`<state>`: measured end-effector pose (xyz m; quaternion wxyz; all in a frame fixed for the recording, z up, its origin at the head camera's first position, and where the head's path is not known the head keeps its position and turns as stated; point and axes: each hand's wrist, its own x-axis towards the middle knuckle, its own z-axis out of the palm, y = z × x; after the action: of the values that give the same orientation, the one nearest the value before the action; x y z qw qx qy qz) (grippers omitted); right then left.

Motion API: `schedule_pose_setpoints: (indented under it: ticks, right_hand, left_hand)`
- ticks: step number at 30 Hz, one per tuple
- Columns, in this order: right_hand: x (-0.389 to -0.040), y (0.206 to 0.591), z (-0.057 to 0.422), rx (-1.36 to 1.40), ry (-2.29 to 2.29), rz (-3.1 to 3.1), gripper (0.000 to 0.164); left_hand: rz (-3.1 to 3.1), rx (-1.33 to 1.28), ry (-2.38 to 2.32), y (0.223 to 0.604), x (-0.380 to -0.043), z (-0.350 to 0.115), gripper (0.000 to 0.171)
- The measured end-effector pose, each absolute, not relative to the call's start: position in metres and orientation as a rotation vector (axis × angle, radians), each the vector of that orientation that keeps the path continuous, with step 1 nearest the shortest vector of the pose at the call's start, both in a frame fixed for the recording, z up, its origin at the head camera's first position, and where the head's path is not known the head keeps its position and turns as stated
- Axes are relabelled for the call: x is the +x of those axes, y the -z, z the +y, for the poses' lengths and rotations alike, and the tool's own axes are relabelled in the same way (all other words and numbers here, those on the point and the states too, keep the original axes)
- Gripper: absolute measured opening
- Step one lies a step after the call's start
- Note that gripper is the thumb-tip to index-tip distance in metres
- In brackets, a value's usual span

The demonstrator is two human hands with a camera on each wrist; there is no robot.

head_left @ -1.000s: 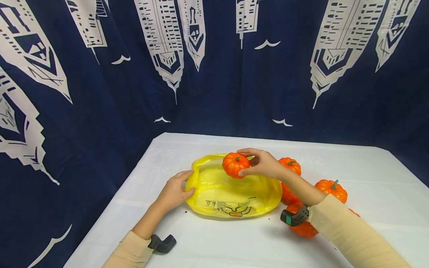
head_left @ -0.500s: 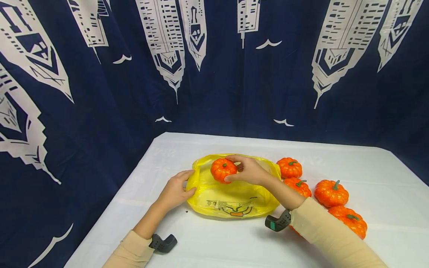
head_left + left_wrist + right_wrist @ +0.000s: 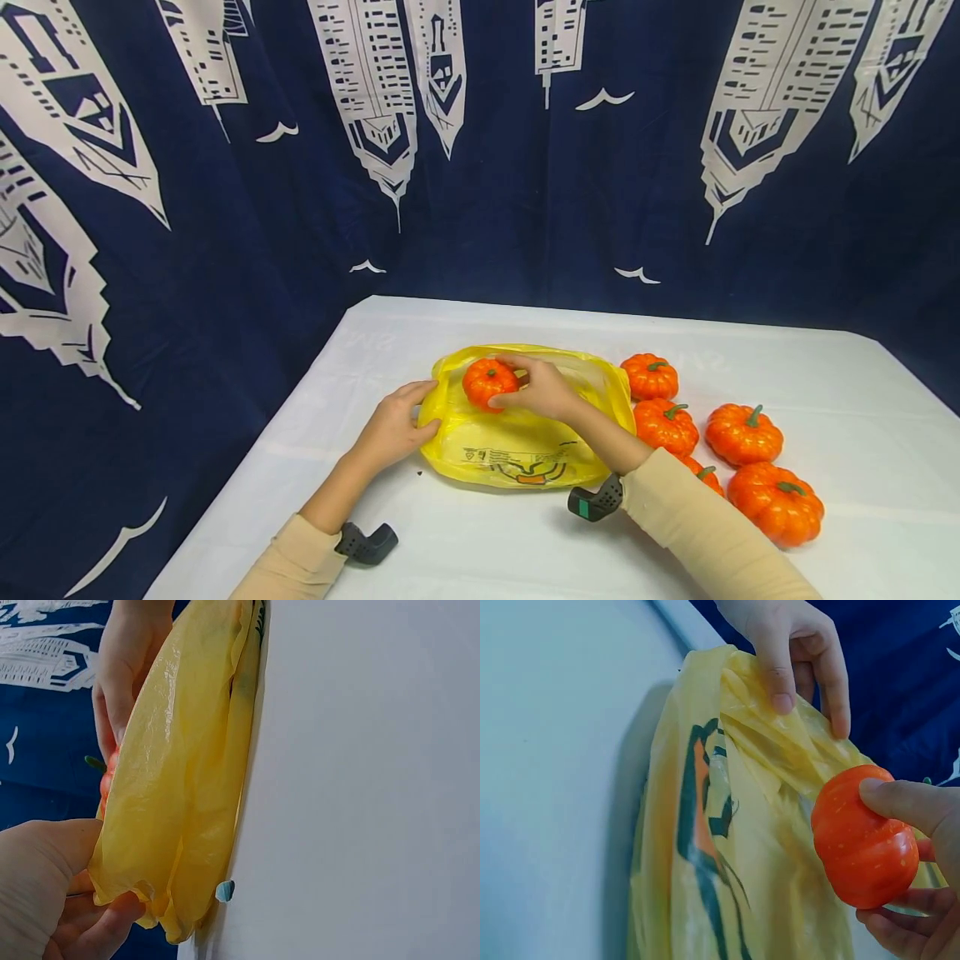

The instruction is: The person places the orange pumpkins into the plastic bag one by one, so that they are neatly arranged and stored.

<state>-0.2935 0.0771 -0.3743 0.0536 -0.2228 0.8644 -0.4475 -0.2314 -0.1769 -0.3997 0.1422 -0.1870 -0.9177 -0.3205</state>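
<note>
Orange pumpkin (image 3: 487, 385): one, gripped between thumb and fingers of your right hand (image 3: 542, 392), at ten o'clock in the mouth of the yellow bag (image 3: 480, 433). Bag rim: held at nine o'clock by your left hand's (image 3: 388, 429) thumb and fingers. Other pumpkins (image 3: 776, 504): five, toward three o'clock.

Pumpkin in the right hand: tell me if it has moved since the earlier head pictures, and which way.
Yes. Against the white table, the held pumpkin has shifted left and slightly lower in the head view.
</note>
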Motion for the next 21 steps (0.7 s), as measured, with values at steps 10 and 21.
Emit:
schedule_pose_setpoints:
  ticks: [10,21]
  right_hand:
    - [-0.296,0.380,0.064,-0.581,1.334,2.677,0.073]
    - [-0.301,0.388,0.053,-0.531,1.368,2.738,0.069]
  left_hand:
    - [-2.650,-0.541,0.912,0.399,-0.231,-0.176,0.057]
    - [-2.657,-0.543,0.896,0.400,-0.232,-0.176,0.056]
